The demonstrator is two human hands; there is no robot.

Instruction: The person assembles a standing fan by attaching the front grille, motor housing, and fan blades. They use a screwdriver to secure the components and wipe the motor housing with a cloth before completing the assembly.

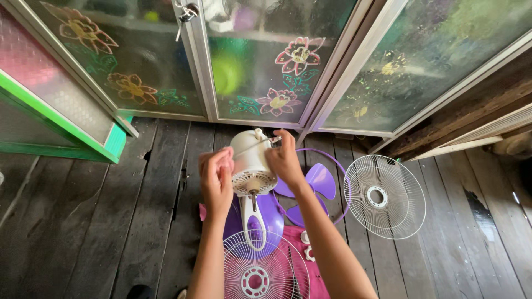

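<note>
A white fan motor housing [252, 160] on its white and purple stand [256, 221] sits upright in the middle of the view, its shaft pointing toward me. My left hand [217, 180] grips the housing's left side. My right hand [284, 158] rests at the housing's upper right, fingers pinched on a thin tool or pin [274, 140] near the top knob. A purple fan blade [316, 185] lies on the floor just right of the motor. One white wire grille [257, 268] lies in front of the stand.
A second white wire grille [384, 196] lies on the dark wooden plank floor [111, 221] at the right. Cabinets with flower-painted glass doors [260, 66] stand behind. A green-framed cabinet [66, 119] stands at the left. A pink cloth [302, 254] lies under the stand.
</note>
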